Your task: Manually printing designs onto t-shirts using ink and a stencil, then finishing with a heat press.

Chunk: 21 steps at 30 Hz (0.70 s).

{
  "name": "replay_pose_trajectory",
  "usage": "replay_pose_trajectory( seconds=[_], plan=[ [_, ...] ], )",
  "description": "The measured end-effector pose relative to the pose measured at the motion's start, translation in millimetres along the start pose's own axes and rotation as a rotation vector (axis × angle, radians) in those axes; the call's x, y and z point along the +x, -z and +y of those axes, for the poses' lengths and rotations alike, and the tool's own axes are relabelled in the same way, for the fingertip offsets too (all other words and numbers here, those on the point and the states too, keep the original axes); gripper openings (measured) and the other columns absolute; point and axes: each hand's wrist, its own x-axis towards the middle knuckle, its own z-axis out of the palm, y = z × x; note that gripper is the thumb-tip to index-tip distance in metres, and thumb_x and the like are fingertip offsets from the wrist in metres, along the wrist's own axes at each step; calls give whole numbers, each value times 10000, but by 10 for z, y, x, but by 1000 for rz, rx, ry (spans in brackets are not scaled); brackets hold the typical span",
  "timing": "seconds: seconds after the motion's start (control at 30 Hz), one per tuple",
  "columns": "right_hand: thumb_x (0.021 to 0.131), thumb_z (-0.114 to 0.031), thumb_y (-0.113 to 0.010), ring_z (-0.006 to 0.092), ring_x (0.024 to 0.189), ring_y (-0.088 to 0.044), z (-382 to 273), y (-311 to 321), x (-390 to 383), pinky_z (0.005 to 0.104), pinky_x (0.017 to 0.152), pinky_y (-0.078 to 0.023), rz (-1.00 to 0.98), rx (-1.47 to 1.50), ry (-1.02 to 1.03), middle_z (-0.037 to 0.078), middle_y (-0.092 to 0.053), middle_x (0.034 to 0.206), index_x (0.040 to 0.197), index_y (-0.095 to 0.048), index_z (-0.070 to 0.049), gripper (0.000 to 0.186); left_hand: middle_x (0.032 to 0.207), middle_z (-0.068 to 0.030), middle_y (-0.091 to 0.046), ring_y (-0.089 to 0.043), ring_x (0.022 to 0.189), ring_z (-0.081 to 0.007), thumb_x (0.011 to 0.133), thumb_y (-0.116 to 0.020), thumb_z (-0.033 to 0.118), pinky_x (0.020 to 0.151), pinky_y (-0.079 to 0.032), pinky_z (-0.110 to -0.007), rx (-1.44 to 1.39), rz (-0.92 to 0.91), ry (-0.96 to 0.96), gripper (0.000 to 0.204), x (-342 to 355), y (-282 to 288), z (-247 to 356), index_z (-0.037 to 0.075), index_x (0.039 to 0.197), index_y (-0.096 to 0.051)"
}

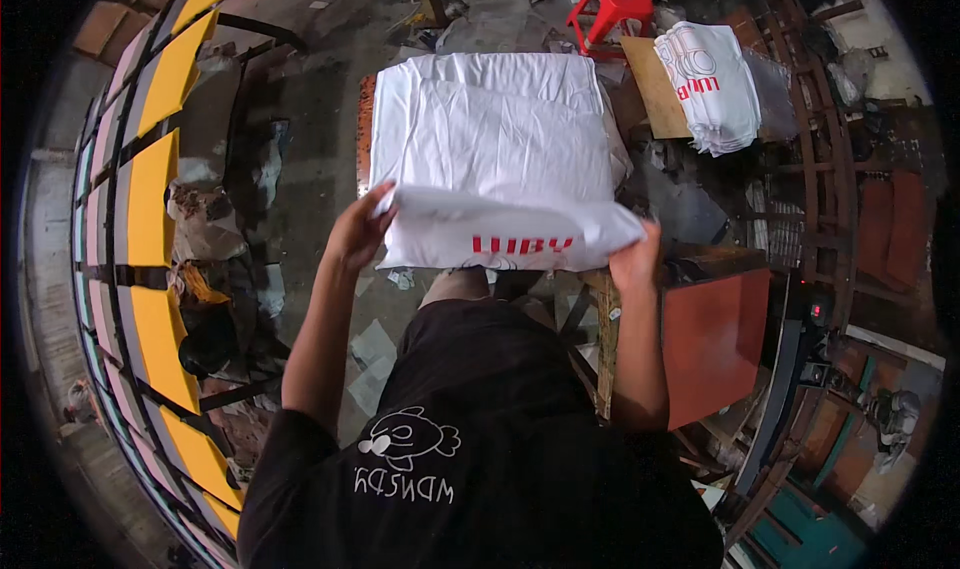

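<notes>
My left hand (pixel 362 231) and my right hand (pixel 637 257) each pinch one end of a white cloth (pixel 430 231), stretched between them with its near edge hanging down. Red printing shows on its front, with part of a dark line drawing below. Directly beyond it lies a thick pile of white cloth (pixel 500 119), its top layer wrinkled. The pile rests on a reddish-brown board or tabletop (pixel 366 134), visible along the left side. Whether the held cloth is still touching the pile is hard to tell.
To the far right, a stack of printed white cloths (pixel 715 84) sits on a tan board (pixel 650 84). Behind it stands a red plastic stool (pixel 612 11). An orange-brown box-like panel (pixel 717 344) is beside my right forearm. Yellow panels (pixel 152 199) on a black rack line the left.
</notes>
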Motion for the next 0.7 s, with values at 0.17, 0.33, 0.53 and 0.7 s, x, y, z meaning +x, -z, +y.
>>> replay_pose_trajectory(
  seconds=[0.17, 0.33, 0.53, 0.7],
  plan=[
    [931, -444, -428, 284, 1007, -619, -271, -145, 1401, 474, 827, -529, -11, -47, 64, 113, -629, 1129, 1181, -558, -47, 487, 1369, -173, -462, -559, 1151, -324, 972, -531, 180, 1019, -462, -437, -82, -228, -15, 530, 1554, -434, 181, -19, 1411, -311],
    [911, -484, -525, 272, 990, -623, -6, 74, 1703, 414, 844, -504, 249, -651, 240, 175, -639, 1097, 1210, -559, -8, 563, 1181, -155, -613, -638, 954, -240, 890, -668, 329, 827, -505, -341, 940, 32, -255, 584, 1673, -118, 63, 29, 1340, -447],
    [797, -457, -607, 222, 832, -571, 622, 1178, 1587, 351, 708, -449, 707, -896, -42, 132, -618, 996, 1118, -598, 45, 596, 838, -124, -626, -608, 696, -231, 783, -769, 371, 640, -494, -338, 1439, 157, -385, 505, 1114, 360, -671, -1, 1070, -584],
    [789, -458, -609, 249, 841, -608, 403, 693, 1329, 381, 684, -460, 688, -973, -201, 152, -644, 986, 1075, -612, 51, 583, 852, -181, -612, -598, 788, -319, 817, -722, 334, 718, -477, -402, 1562, 261, -323, 400, 1112, 294, -756, 0, 1001, -603]
  ],
)
